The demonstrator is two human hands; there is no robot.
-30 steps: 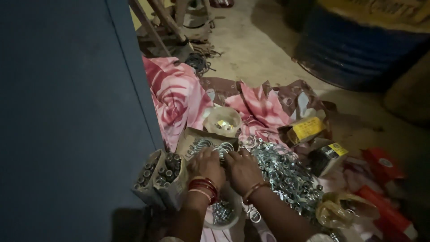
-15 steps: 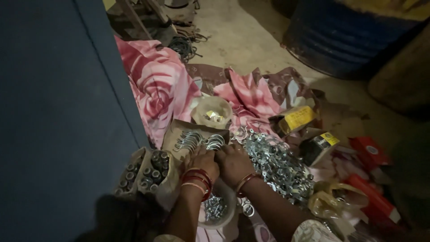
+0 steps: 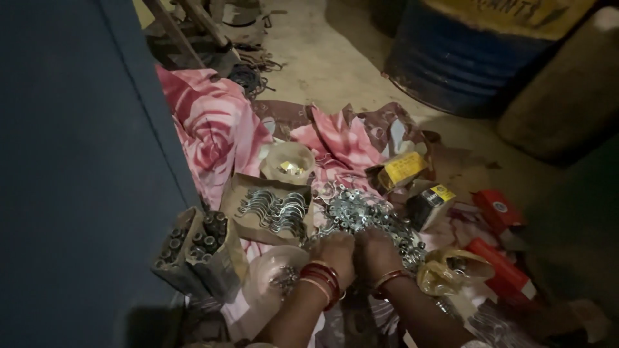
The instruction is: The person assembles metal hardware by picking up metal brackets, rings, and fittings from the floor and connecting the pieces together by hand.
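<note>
Left hand (image 3: pixel 335 252): is resting curled at the near edge of the heap of metal washers (image 3: pixel 361 216); grip is hidden.
Right hand (image 3: pixel 377 252): is lying beside it, fingers bent into the same heap; I cannot tell its hold.
Washers: are lying on the pink cloth (image 3: pixel 213 135) on the floor.
Clamps (image 3: pixel 274 209): are lying in an open carton, near, probably for easy reach.
Bowl (image 3: pixel 277 274): is standing under the left wrist.

left hand (image 3: pixel 335 250) and right hand (image 3: pixel 376 251) pressed together, fingers seemingly curled downward.

Dim concrete floor (image 3: pixel 322 64), blue drum (image 3: pixel 464 58) (far right), blue panel (image 3: pixel 71 174) left.
</note>
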